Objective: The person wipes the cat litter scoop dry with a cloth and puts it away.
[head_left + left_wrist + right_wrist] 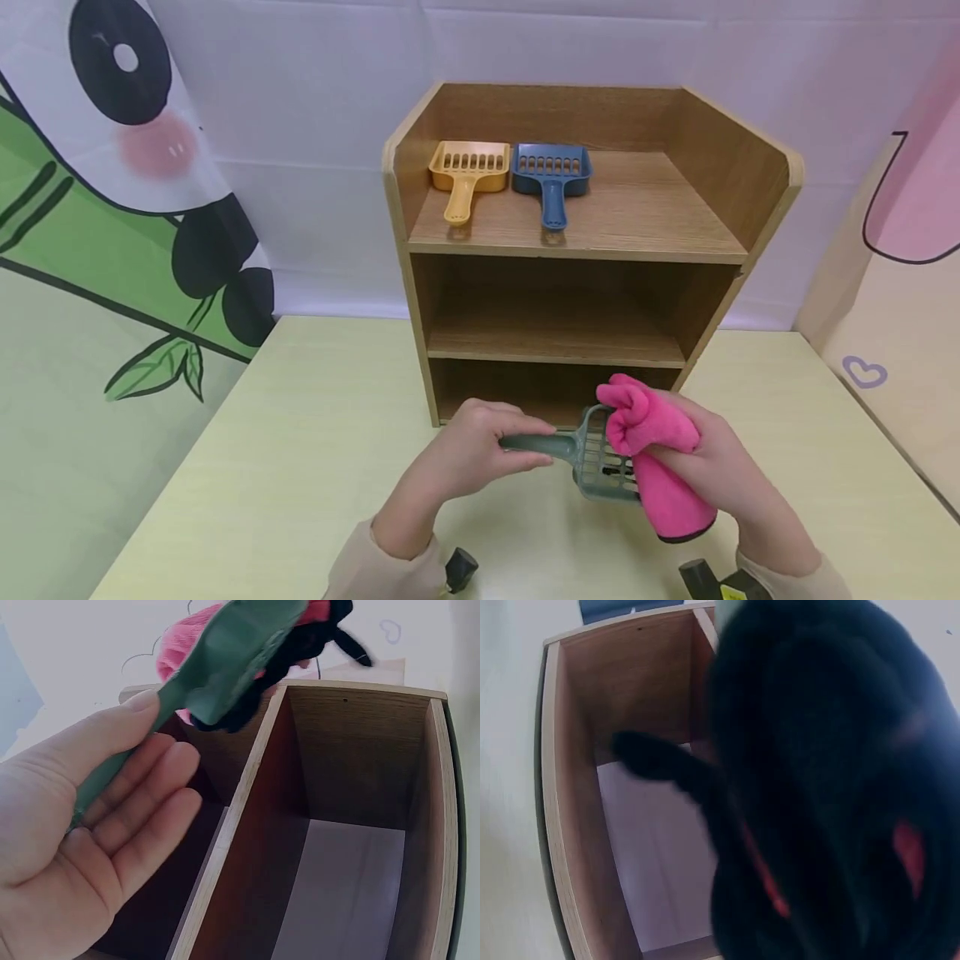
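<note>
My left hand [472, 450] pinches the handle of a green slotted litter scoop [592, 467] between thumb and fingers, above the table in front of a small wooden shelf. In my right hand [712, 458] is a bunched pink cloth [660, 421] with a dark edge. It lies against the right part of the scoop's head and hides that part. The left wrist view shows the scoop [240, 652] with the pink and black cloth behind it. Blurred dark cloth [817, 765] fills much of the right wrist view, where my hand cannot be made out.
The wooden shelf [551, 352] stands on the pale table [300, 467], close behind my hands. A yellow litter scoop [462, 185] and a blue litter scoop [552, 187] lie side by side on its top board. Printed fabric [322, 150] hangs behind.
</note>
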Available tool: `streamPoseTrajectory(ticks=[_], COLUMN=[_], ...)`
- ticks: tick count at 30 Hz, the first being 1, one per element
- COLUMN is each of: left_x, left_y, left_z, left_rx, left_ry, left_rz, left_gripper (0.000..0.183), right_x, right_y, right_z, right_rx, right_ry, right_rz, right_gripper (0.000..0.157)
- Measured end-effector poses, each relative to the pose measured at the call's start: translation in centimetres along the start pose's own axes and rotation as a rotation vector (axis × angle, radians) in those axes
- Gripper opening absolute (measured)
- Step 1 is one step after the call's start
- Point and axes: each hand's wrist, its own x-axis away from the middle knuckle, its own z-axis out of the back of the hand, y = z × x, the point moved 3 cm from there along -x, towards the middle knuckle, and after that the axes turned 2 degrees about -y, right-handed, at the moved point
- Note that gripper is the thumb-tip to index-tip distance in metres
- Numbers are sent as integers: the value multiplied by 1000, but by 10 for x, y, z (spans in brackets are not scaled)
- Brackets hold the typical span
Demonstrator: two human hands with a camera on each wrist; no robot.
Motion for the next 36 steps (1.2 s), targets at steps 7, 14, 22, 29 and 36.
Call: streamPoseTrajectory(ticks=[7, 14, 22, 29, 36], left_x=[0, -4, -5, -7, -7], left_y=[-3, -4, -1, -1, 0], left_z=[-5, -15, -14, -15, -14], left_rx=[26, -24, -76, -146, -157], left_ry=[-141, -231, -81, 71, 148], left_rz=[112, 92, -26, -175, -208], left_gripper=[25, 26, 26, 27, 26], right_x=[-1, -6, -5, -5, -6], right_y=[0, -1, -6, -13, -11], right_z=[-18, -37, -28, -19, -11], right_rx=[130, 193, 488, 580, 563], right_ry=[-153, -230, 128, 357, 448], right_rz=[60, 74, 200, 325, 350], right_gripper=[47, 63, 64, 62, 62])
